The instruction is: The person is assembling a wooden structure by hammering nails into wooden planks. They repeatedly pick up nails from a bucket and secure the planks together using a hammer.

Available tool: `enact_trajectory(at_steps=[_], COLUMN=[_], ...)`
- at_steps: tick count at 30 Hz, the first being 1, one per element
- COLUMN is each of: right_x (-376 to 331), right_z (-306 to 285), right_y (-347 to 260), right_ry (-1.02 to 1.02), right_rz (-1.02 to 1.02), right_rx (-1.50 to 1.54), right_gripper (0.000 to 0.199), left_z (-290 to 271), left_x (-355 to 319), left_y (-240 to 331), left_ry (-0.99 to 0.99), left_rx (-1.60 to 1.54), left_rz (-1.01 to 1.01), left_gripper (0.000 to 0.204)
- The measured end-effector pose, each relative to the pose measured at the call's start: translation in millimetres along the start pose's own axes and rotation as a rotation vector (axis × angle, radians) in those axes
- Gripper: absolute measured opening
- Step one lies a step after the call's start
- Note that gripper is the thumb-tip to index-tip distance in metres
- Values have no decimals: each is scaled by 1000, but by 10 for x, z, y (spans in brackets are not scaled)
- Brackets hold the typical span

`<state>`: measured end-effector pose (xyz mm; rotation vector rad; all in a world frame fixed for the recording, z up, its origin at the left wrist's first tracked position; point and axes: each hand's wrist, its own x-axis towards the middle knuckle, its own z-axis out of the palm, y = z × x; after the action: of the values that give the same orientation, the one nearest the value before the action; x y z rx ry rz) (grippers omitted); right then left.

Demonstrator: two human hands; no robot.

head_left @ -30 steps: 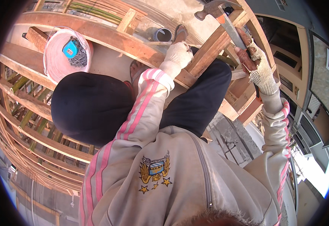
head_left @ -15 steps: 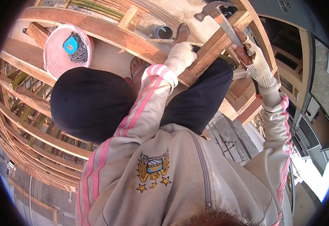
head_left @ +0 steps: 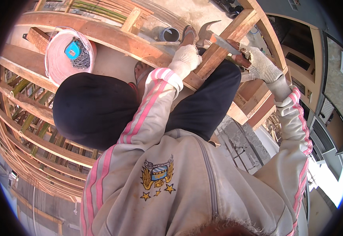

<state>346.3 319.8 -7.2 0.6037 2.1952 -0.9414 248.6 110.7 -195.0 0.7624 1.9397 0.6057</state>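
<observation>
A claw hammer [head_left: 223, 42] is gripped by my right hand [head_left: 260, 65], which wears a worn, pale knitted glove with bare fingertips. Its head lies to the left of the hand, by the upright end of a wooden beam [head_left: 234, 34]. My left hand [head_left: 186, 59], in a similar glove, rests at the joint where that beam meets a long timber [head_left: 100, 33]. The left fingers are curled and point away from me, so whatever they hold, if anything, is hidden.
A pinkish bucket [head_left: 57, 59] holding nails [head_left: 83, 61] and a blue tape measure [head_left: 73, 50] stands at the left. Beyond the long timber sits a dark-filled pot [head_left: 170, 34]. An open wooden lattice [head_left: 41, 114] spreads at left; broken concrete [head_left: 242, 143] lies at right.
My right hand has swung the hammer down and to the left, bringing its head nearer my left hand. The left hand has barely moved.
</observation>
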Motion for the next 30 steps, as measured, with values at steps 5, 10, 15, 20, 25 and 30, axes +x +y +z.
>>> enact_trajectory(at_steps=[5,10,15,20,25,30], right_x=[-7,3,-136,-399,-533,-641], right_z=[-16,61,88,41,47,93], right_y=[36,23,32,66,45,-55], right_ry=[106,282,72,244,440,403], right_rz=[9,-75,-56,66,97,57], right_rx=[308,253,142,240,136,124], right_gripper=[58,50,50,52,60,58], left_z=[31,-21,-60,-120,208,611], left_x=[-8,12,17,368,932,1125], left_y=[-24,6,32,-139,-37,-97], left_ry=[13,-43,-58,-264,-604,-953], left_rx=[-65,-26,35,-571,-1163,-1382], left_rz=[6,4,-52,-178,-379,-545], left_gripper=[18,20,22,41,70,67])
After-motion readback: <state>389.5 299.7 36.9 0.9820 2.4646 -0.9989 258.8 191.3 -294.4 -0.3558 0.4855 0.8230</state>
